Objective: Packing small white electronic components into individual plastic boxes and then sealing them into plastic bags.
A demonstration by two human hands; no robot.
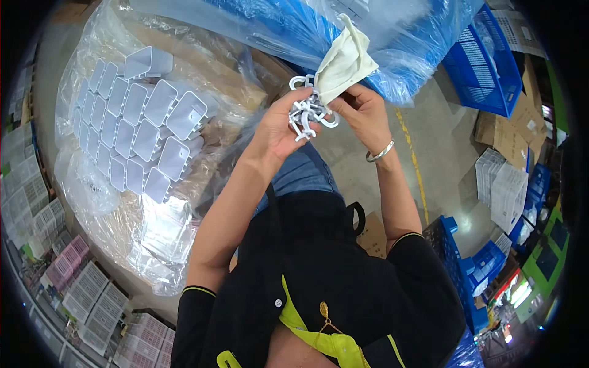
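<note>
A cluster of small white plastic hooks point(305, 115) is bunched in my left hand point(274, 130), whose fingers close around it from the left. My right hand point(370, 120) pinches the lower right of a folded cream cloth point(345, 61). The cloth's lower corner meets the top of the hooks, and some hook ends stick out on both sides. Whether my right fingertips also touch the hooks, I cannot tell. Both hands are held in front of my body, just below a blue container point(276, 24) covered with clear plastic film.
Rows of light grey rectangular plastic cups point(146, 101) lie stacked on clear film at the left. A blue crate point(485, 67) stands at the far right near cardboard boxes point(512, 138). White crates point(502, 187) are stacked below them. A yellow line point(412, 156) crosses the floor.
</note>
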